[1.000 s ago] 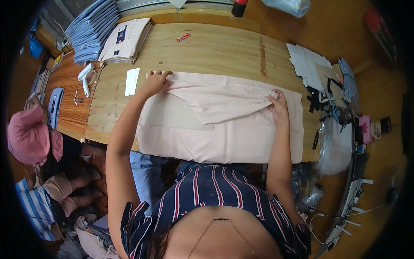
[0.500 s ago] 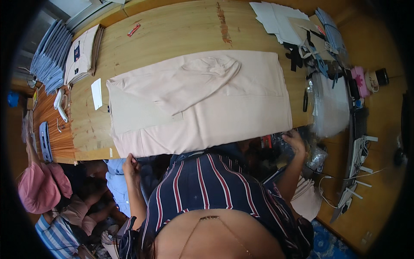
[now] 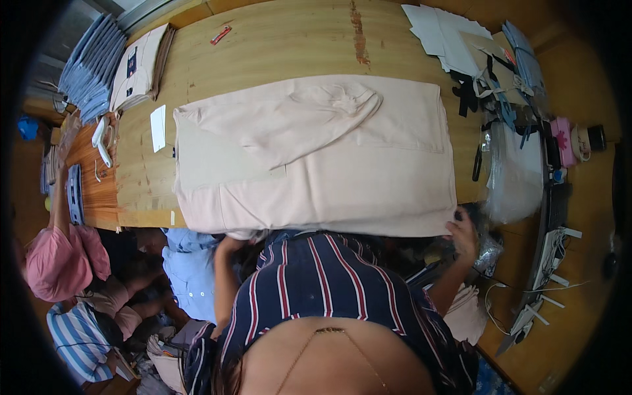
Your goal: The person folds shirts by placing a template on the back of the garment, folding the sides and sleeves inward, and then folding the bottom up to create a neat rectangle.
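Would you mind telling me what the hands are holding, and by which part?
Both hands grip the pale pink garment by its near hem: left hand, right hand.

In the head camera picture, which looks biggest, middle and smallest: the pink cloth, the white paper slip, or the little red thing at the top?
1. Pink cloth, by far the biggest.
2. White paper slip.
3. Little red thing, smallest, though it lies farther from the camera, so that is less sure.
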Demonstrator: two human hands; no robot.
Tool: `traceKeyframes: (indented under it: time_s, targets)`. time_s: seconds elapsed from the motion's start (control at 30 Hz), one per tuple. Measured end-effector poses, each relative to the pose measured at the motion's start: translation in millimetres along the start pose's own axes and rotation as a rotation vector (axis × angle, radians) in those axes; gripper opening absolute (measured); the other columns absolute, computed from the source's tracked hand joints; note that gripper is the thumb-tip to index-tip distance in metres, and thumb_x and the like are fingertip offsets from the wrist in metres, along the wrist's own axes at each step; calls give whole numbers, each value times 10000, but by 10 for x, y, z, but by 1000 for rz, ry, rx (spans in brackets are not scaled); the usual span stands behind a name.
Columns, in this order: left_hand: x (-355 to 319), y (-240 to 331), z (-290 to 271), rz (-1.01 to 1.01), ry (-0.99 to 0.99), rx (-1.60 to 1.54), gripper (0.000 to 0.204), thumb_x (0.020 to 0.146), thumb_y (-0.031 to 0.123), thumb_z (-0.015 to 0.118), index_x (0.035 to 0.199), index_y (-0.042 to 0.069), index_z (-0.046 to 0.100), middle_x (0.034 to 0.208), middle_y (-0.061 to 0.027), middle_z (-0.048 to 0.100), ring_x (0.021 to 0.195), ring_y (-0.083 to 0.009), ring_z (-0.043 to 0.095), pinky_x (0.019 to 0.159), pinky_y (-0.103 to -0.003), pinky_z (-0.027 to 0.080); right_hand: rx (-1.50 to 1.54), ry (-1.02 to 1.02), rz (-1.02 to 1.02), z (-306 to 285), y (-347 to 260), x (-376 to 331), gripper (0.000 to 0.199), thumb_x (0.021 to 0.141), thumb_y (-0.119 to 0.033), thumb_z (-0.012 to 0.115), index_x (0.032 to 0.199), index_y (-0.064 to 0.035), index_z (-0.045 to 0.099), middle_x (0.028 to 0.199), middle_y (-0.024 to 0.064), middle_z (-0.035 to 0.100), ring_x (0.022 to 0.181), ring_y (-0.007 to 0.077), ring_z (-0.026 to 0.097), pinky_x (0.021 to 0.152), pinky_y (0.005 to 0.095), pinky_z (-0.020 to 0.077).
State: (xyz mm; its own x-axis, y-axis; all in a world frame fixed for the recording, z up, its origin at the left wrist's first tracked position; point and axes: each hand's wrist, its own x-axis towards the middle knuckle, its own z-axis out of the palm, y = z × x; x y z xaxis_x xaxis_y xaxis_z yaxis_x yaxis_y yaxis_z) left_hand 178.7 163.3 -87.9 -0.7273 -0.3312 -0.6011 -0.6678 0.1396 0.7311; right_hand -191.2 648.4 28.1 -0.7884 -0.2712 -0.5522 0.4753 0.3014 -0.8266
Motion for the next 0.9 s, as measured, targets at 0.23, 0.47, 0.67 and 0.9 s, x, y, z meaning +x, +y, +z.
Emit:
traceKeyframes:
  time_s: [0.23, 0.47, 0.67, 0.9]
  targets:
    - [-856, 1020, -1480, 250, 200, -448, 396, 723, 6, 590, 1101, 37, 476, 1007, -63, 546, 877, -135, 526, 692, -248, 451, 507, 63, -480, 333, -719, 330, 276, 767, -15, 560, 1034, -41, 497, 901, 67, 578, 776, 127, 543, 627, 234, 429]
    - [-137, 2491, -1765, 492, 444, -338, 568, 749, 23, 577, 1250, 92, 318, 1124, -79, 480, 888, -140, 531, 727, -263, 460, 42, 328, -671, 217, -1066, 1484, 204, 786, -113, 596, 938, 17, 555, 841, 42, 565, 753, 101, 512, 677, 198, 393]
    - [1081, 2493, -2178, 594, 301, -563, 657, 779, -71, 477, 1332, 160, 207, 1369, -71, 145, 930, -143, 521, 797, -217, 447, -180, 390, -587, 625, -1351, 2553, 205, 741, -168, 636, 839, 3, 583, 761, 66, 609, 677, 148, 538, 647, 243, 407]
    - [1702, 2191, -2181, 135, 934, 476, 676, 704, 286, 652, 1243, 40, 327, 957, -185, 558, 811, -277, 562, 737, -359, 435, -967, 826, -309, 1409, -1635, 2103, 332, 737, -275, 605, 1043, -162, 538, 1088, 101, 534, 963, 288, 523, 773, 386, 418]
